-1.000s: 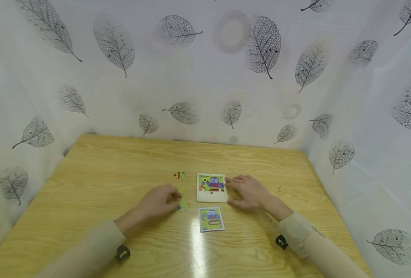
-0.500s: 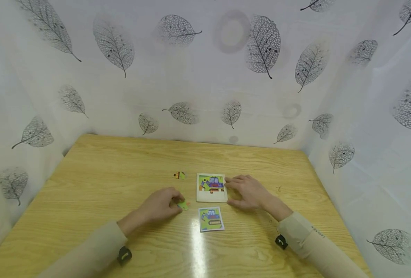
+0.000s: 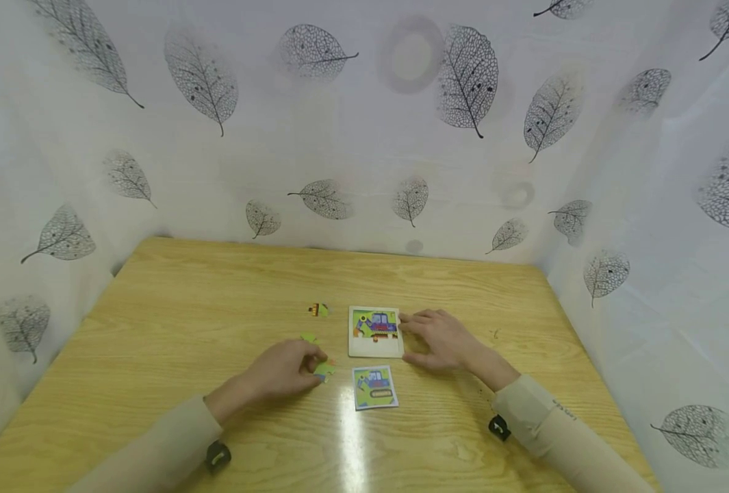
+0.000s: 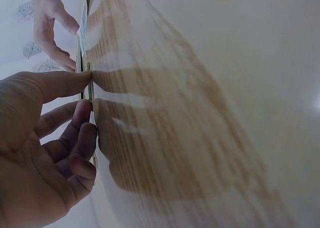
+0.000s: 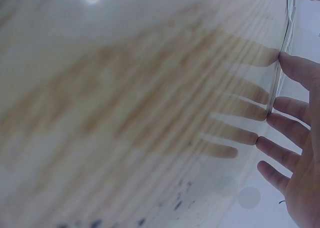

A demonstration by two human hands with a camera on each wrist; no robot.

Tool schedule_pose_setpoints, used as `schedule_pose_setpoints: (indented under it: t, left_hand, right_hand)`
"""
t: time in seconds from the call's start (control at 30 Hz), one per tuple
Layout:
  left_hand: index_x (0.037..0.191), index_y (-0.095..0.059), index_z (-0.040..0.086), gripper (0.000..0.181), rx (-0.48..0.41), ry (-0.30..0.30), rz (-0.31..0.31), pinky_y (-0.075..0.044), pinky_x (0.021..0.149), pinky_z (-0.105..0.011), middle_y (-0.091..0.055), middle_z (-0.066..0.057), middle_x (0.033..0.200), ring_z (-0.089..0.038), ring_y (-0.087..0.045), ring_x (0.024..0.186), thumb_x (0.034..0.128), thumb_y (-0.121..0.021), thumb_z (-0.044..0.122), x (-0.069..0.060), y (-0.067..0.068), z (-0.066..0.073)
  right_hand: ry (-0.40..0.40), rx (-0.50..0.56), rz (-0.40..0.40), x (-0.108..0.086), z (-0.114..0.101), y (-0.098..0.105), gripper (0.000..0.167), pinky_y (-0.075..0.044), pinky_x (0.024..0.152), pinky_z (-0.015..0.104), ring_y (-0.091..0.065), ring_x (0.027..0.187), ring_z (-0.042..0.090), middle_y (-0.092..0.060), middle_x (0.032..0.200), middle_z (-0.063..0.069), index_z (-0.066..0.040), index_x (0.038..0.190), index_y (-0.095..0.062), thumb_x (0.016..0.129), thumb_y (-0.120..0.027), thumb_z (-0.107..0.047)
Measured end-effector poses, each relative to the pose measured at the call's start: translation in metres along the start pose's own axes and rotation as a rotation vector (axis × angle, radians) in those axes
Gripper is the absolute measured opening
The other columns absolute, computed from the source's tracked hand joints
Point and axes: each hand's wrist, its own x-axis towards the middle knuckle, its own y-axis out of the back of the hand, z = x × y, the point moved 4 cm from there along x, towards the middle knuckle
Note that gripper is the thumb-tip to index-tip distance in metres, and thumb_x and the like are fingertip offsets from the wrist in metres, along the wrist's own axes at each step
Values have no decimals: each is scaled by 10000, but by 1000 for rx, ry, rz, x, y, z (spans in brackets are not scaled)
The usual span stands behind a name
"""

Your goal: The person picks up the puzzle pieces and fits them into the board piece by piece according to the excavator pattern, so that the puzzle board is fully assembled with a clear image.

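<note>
Left hand, pinching green puzzle piece, best gripped edgewise; right hand, fingers apart, touching puzzle board, best held steady.

Leaf-patterned white sheeting lines three sides of a wooden table.

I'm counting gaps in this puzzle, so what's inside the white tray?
Joined pieces showing a vehicle fill the upper part of the white tray; its lower part is mostly bare white. The surface beneath the pieces is covered from view.

Leaf-print sheeting around a table marks a booth.
</note>
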Motion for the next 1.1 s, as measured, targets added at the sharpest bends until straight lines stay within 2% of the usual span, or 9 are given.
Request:
schedule_pose_setpoints:
  t: [0.2,0.37,0.57,0.7,0.93,1.1]
  left_hand:
    - [1090,-767,84,260,-13,24,-21,-533,753,-225,-695,101,847,-11,-600,799,860,-839,180,2,1,-2]
    - [1062,-755,106,254,-52,65,-25,-535,762,-224,-706,67,893,-47,-611,831,843,-857,181,3,1,-4]
    - [1017,-732,118,241,-83,70,19,-547,786,-221,-739,48,937,-59,-635,853,833,-861,205,2,0,-5]
    - [990,-720,109,187,-136,59,49,-550,765,-212,-754,39,918,-51,-645,819,879,-830,213,2,0,-4]
    - [998,-728,114,108,-277,136,81,-565,790,-226,-741,19,942,-89,-656,863,903,-777,122,6,-3,-5]
    - [1001,-729,134,103,-317,182,129,-572,832,-270,-742,23,960,-94,-659,888,909,-774,137,15,-4,-6]
  right_hand:
    - [1,3,1,0,0,0,630,-428,1195,586,-570,1407,369,-549,1601,62,-137,1445,-632,950,-686,-524]
    - [6,-8,6,0,0,0,629,-440,1180,590,-578,1396,370,-555,1596,67,-138,1442,-633,947,-688,-524]
    - [4,3,3,-1,0,1,632,-436,1185,593,-572,1405,371,-552,1599,65,-134,1443,-631,949,-687,-524]
    - [0,1,-1,-1,0,1,631,-432,1189,594,-569,1407,371,-550,1600,67,-133,1443,-631,951,-685,-524]
    - [2,-1,3,-1,-1,2,626,-434,1186,594,-576,1399,373,-554,1596,68,-133,1441,-634,950,-692,-517]
    - [1,-10,2,-1,-1,1,624,-432,1188,595,-576,1400,373,-553,1598,62,-138,1442,-634,951,-692,-520]
